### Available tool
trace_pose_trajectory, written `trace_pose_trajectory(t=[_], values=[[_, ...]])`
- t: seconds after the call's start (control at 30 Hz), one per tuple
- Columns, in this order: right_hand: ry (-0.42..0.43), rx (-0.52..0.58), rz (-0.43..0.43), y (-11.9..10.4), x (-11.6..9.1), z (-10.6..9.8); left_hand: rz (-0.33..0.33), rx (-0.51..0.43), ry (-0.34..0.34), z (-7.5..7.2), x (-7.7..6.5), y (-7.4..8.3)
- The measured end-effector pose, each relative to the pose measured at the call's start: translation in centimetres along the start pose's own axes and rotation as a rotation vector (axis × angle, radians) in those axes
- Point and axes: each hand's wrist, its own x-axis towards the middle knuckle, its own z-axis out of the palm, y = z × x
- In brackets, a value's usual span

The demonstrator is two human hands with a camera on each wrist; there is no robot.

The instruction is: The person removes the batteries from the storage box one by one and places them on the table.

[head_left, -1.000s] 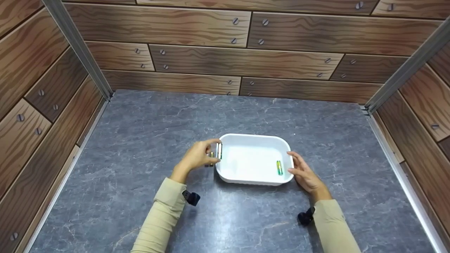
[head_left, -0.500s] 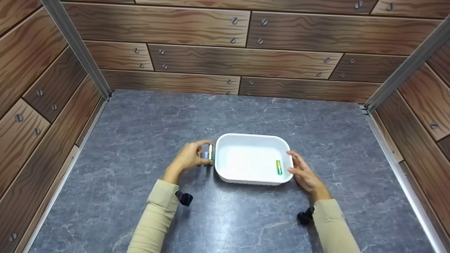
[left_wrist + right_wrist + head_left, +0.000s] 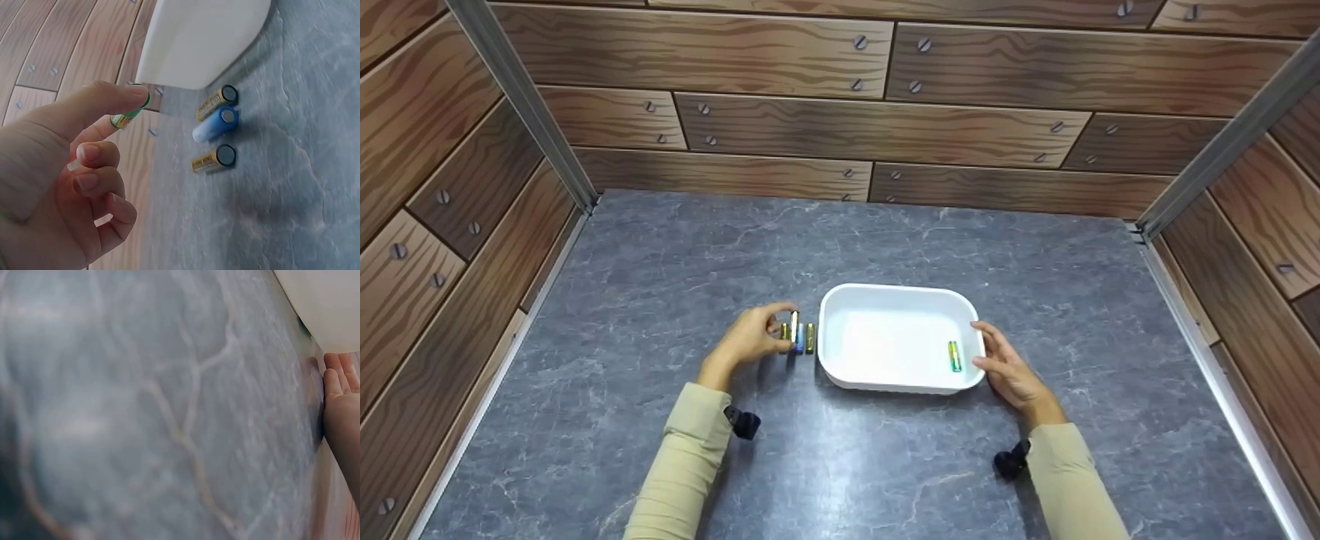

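Note:
Between thumb and index finger, my left hand (image 3: 750,334) pinches a green-ended battery (image 3: 122,119), held just above the table to the left of the white plastic container (image 3: 898,375). Below it lie a blue battery (image 3: 216,124) and two gold-and-black batteries, one gold battery (image 3: 810,338) nearest the container and another gold battery (image 3: 214,159) farther left. Inside the container, near its right end, lies a green-and-yellow battery (image 3: 955,356). My right hand (image 3: 1014,373) touches the container's right side with extended fingers; the right wrist view shows it only partly, at the edge.
The grey marbled tabletop (image 3: 885,465) runs around the container. Wood-patterned walls (image 3: 780,124) with metal corner posts (image 3: 529,105) enclose the back and both sides. A small black camera (image 3: 744,423) sits on each wrist.
My left hand has drawn back leftward from the container's left rim with the battery pinched in it, uncovering the batteries on the table. The right hand and the container have stayed put.

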Motion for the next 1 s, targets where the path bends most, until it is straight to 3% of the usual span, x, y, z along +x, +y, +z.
trace_pose_trajectory(t=[0.67,1.0], values=[[0.013,-0.002,-0.01,0.2,0.1,0.0,-0.035,-0.006,0.011,0.3,0.2,-3.2],[0.006,-0.007,-0.004,0.1,0.0,0.0,-0.151,-0.013,-0.018,0.4,0.4,-4.0]])
